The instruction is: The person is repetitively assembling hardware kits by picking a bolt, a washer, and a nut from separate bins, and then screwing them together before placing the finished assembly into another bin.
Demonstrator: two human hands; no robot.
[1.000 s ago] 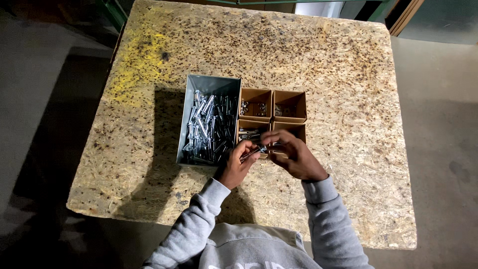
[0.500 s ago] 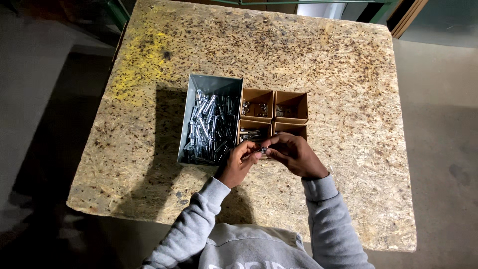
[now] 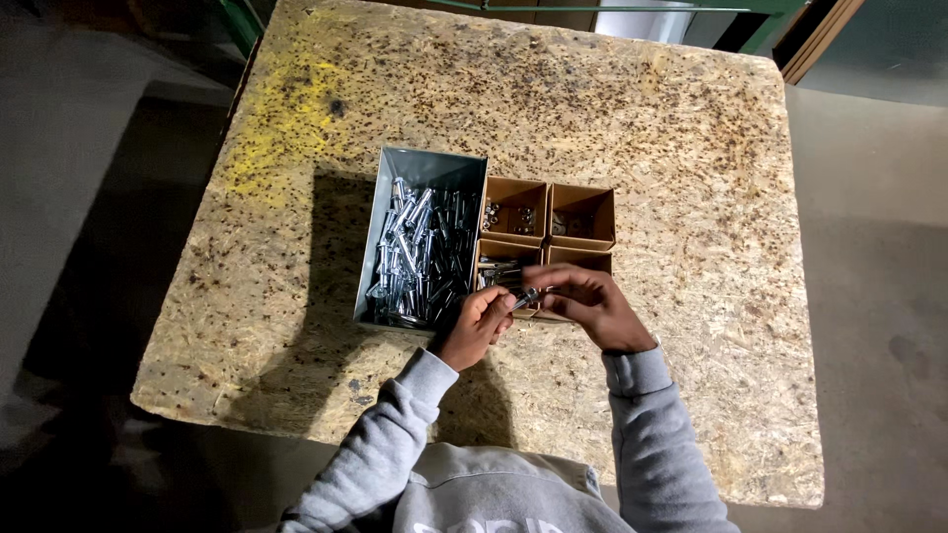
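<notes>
- Both hands meet on a small silver bolt (image 3: 526, 296); the left hand's (image 3: 476, 326) grip pinches its lower end and the right hand's (image 3: 590, 304) fingertips close on its upper end.
- The bolt's long axis runs slantwise, rising from lower left to upper right, above the near edge of the brown cardboard divider box (image 3: 546, 237).
- Both wrists bend inward, grey sleeves angling up from the body.
- A grey metal bin (image 3: 425, 237) of bolts touches the divider box's left side on the speckled worktop (image 3: 691, 138).
</notes>
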